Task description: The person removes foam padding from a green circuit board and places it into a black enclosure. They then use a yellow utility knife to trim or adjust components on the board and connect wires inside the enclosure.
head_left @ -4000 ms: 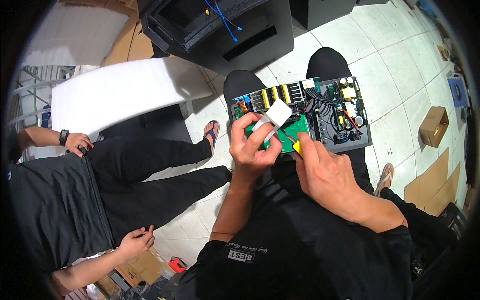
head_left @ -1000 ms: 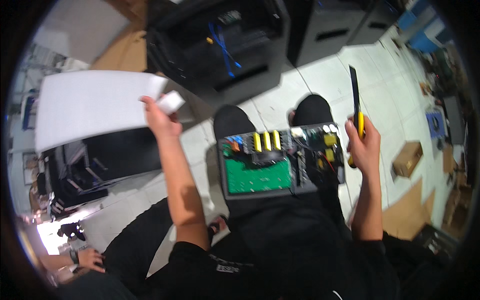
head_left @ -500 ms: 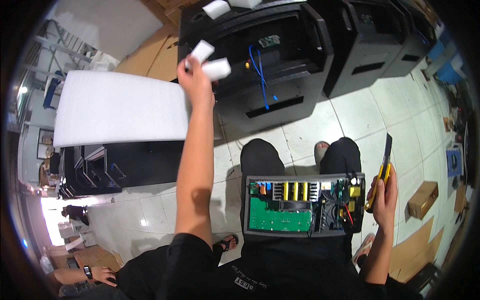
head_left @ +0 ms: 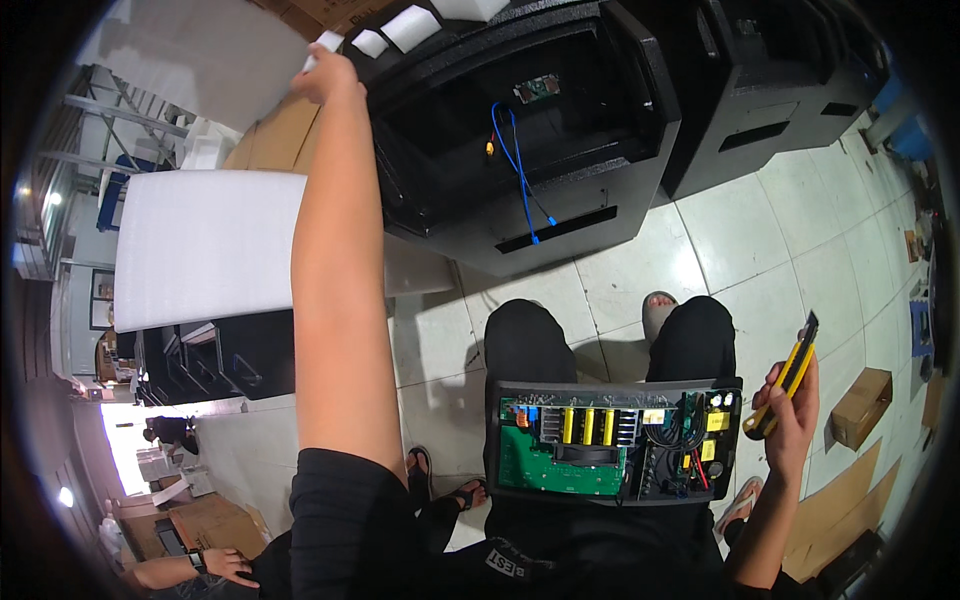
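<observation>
Left hand (head_left: 325,75) reached up (white pieces (head_left: 395,30) released).

Matt black plastic cabinet (head_left: 600,215), glossy floor tiles (head_left: 740,250)

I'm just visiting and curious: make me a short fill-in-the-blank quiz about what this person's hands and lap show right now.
1. The right hand grips a yellow-and-black ____.
2. The open circuit board tray rests on the person's ____.
3. The left hand reaches up beside small ____ foam pieces on the black cabinet.

Missing words: utility knife; lap; white

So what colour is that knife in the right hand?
Yellow and black utility knife, clearest in the head view.
</observation>
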### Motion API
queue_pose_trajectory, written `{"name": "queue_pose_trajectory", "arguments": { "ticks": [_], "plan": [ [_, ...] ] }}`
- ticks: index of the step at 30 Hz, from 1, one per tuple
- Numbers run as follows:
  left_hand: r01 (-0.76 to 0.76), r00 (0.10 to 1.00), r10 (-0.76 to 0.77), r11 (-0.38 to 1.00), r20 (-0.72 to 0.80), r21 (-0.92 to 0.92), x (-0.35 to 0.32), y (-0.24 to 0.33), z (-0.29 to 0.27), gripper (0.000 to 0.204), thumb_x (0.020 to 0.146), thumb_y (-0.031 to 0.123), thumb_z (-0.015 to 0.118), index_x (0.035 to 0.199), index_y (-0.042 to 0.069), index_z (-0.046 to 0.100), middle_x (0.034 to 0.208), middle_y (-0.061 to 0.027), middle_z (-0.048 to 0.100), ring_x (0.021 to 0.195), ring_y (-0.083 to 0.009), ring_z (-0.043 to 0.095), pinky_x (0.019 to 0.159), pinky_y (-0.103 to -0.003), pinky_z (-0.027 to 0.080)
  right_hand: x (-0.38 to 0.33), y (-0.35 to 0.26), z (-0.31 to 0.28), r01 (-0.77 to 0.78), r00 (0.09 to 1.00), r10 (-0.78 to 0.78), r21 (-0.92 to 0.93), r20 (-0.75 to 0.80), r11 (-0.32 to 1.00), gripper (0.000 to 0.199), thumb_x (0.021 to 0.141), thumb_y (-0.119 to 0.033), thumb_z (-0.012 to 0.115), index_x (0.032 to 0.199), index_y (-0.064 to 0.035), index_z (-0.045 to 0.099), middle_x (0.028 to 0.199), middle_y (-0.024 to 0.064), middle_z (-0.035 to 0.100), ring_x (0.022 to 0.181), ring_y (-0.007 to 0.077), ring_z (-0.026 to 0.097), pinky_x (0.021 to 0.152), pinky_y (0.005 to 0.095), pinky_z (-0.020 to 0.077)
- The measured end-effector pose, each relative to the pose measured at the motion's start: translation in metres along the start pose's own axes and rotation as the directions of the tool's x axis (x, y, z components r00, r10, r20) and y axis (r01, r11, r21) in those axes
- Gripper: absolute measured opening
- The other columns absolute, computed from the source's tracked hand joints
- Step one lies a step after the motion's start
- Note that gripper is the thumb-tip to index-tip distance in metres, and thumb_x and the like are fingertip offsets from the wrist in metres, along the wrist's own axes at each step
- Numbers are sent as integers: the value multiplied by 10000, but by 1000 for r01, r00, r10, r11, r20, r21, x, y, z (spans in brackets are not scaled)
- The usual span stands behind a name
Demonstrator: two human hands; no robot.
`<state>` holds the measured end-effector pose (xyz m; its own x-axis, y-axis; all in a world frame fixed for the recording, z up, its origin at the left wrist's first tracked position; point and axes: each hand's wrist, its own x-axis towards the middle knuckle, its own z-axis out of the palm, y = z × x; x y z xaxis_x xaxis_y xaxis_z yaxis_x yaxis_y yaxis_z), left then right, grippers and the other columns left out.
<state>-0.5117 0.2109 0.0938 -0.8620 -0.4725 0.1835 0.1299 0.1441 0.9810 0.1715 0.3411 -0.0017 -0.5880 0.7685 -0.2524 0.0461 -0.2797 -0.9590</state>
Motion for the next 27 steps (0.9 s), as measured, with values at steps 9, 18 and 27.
{"name": "queue_pose_trajectory", "arguments": {
  "ticks": [9,18,27],
  "plan": [
    [455,741,-53,774,670,-441,-156,-81,-209,563,1010,425,617,1409,56,470,1163,-93,613,1007,-259,646,852,-447,566,23,-9,28,154,987,-149,-80,57,985,448,1009,-138,609,1412,-36,445,1019,103,635,815,169,657,735,310,551],
    [681,463,-160,694,871,-235,-214,-126,-247,388,1006,200,652,1337,43,525,1179,-64,632,1079,-191,625,873,-379,539,83,-47,141,173,841,33,-327,540,929,447,991,-73,589,1415,9,475,936,35,590,774,86,584,658,249,506],
    [304,535,-1,933,845,-191,-142,-156,-65,339,976,146,681,1250,-38,607,1102,-55,655,1014,-119,602,893,-279,474,210,-32,254,67,682,69,-156,728,986,693,944,-28,612,1581,-58,341,1043,80,613,884,161,611,833,338,521]
  ]
}}
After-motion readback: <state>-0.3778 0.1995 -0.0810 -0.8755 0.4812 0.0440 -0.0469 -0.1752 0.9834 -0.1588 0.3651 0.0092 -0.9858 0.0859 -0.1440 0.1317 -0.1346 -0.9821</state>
